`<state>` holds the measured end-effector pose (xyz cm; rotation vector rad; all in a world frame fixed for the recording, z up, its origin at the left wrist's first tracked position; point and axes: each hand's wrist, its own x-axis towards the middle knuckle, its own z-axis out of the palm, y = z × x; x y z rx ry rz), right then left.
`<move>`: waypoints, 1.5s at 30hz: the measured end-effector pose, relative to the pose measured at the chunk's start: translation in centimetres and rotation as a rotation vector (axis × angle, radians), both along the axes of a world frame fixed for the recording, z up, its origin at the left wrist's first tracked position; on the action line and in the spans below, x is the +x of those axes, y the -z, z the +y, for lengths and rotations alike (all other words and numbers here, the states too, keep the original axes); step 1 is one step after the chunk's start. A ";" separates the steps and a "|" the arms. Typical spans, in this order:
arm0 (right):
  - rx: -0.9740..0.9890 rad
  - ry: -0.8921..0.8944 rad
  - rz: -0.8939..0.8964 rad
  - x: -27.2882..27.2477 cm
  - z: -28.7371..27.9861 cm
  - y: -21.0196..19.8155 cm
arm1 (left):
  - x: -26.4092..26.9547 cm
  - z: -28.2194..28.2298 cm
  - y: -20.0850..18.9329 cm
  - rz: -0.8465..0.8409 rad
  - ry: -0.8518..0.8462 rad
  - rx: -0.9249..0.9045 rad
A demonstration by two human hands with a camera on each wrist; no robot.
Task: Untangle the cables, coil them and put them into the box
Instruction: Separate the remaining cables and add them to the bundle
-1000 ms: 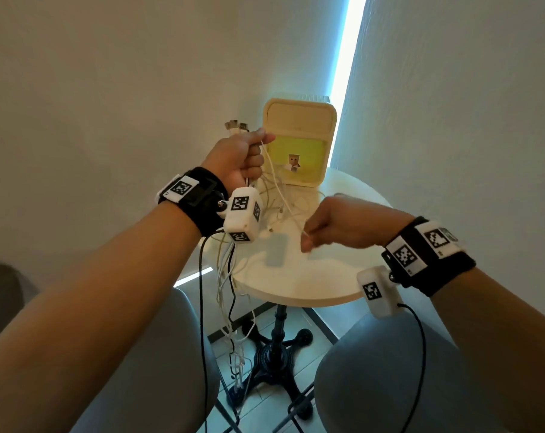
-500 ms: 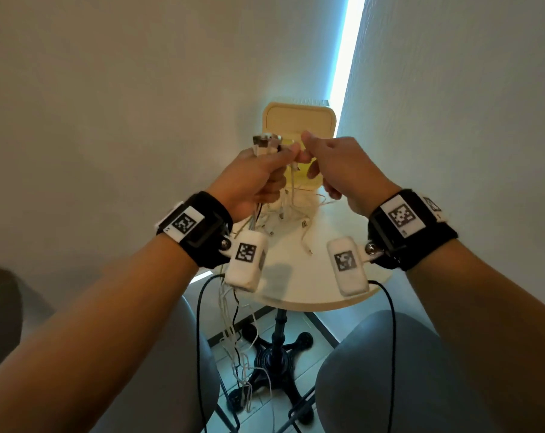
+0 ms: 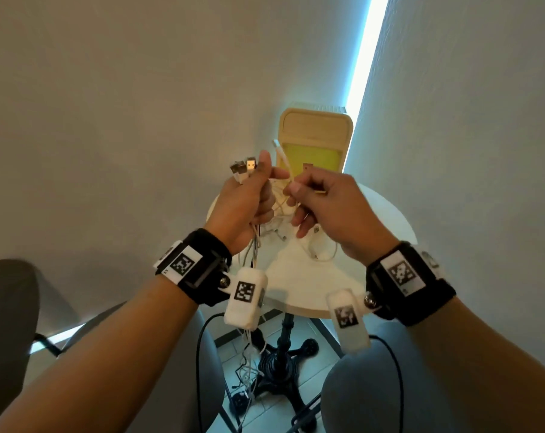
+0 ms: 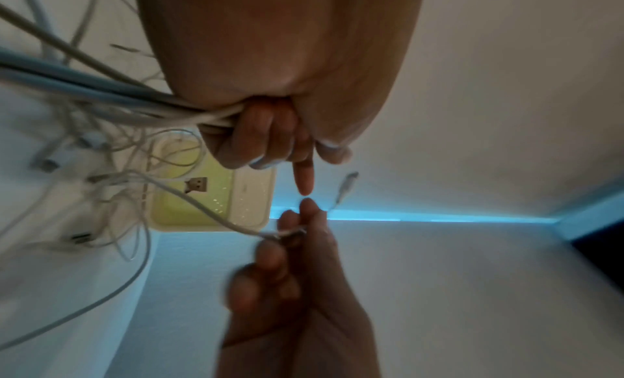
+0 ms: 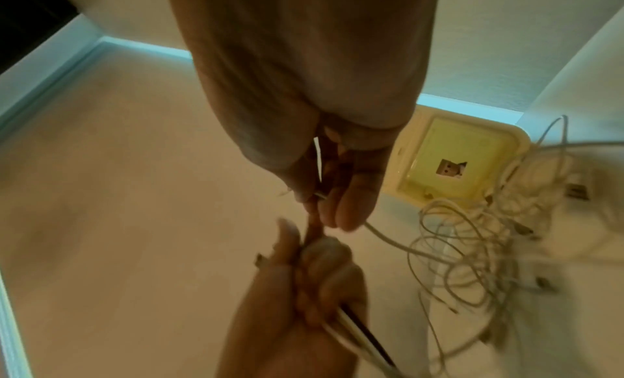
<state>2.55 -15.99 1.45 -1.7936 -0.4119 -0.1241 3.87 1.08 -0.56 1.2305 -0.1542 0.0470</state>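
My left hand (image 3: 249, 195) grips a bundle of white cables (image 4: 111, 101) above the round table, with several USB plugs (image 3: 243, 167) sticking up past the knuckles. My right hand (image 3: 315, 198) pinches one thin white cable (image 3: 285, 164) between thumb and forefinger, its small connector end pointing up. A tangle of white cables (image 3: 280, 220) lies on the table under both hands, and strands hang down to the floor (image 3: 249, 370). The open cream box (image 3: 315, 142) with a yellow-green inside stands at the table's far edge, behind my hands.
The small round white table (image 3: 374, 232) stands on a black pedestal base (image 3: 280, 364) in a corner between two walls. My knees (image 3: 374, 385) are under its near edge. A dark chair (image 3: 5, 323) stands at the left. Black wrist-camera leads hang from both wrists.
My right hand rose from the table to meet the left hand and now pinches one cable end upright. The left hand came down slightly and toward me with its bundle.
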 end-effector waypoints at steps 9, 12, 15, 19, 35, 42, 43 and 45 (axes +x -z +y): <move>0.005 -0.075 -0.024 -1.8 1.6 2.0 | -1.5 -0.3 -1.1 -0.073 -0.119 0.159; -0.029 -0.081 -0.021 -1.8 1.8 2.3 | -1.7 -0.8 -1.3 -0.079 -0.164 0.192; -0.122 -0.075 -0.067 -1.7 2.0 2.2 | -2.0 -0.9 -1.2 -0.078 -0.169 0.208; -0.382 -0.069 -0.128 -1.5 1.6 1.2 | -2.0 -0.5 -1.3 -0.054 -0.179 0.183; -1.042 0.041 0.050 8.1 -6.0 6.0 | -2.1 4.4 -1.9 0.030 -0.030 0.028; -0.798 -0.086 0.008 7.4 -3.9 5.3 | -2.0 4.3 -3.4 -0.015 -0.009 0.041; -0.773 -0.073 0.014 7.4 -3.9 5.2 | -2.0 4.4 -3.5 -0.027 -0.019 0.048; -0.679 0.013 -0.012 7.6 -4.1 4.8 | -1.8 4.5 -3.4 -0.028 -0.035 0.057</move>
